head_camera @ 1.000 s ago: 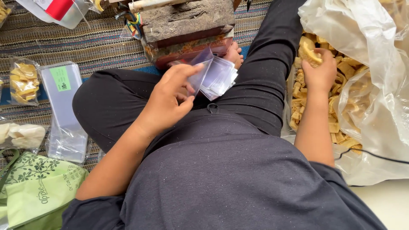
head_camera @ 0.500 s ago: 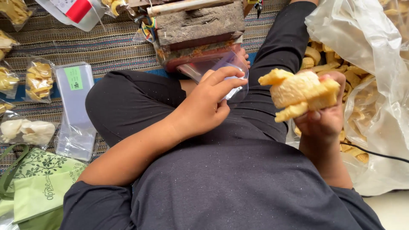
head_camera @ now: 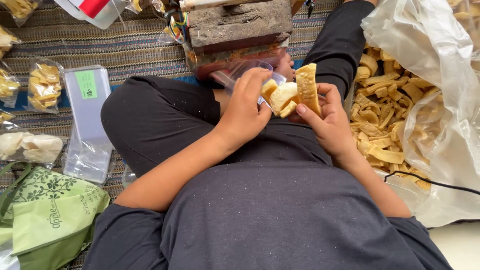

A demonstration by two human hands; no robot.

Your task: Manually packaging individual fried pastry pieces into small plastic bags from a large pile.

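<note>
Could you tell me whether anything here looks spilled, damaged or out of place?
Nothing stands out. The right hand holds a bunch of yellow crackers against the small clear bag gripped by the left hand. The remaining crackers stay inside the large plastic sack, and the filled packets lie flat on the woven mat.

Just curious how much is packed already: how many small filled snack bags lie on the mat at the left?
5 visible: top corner, left edge, beside it, one below, a pale one. More may lie outside the view.
</note>
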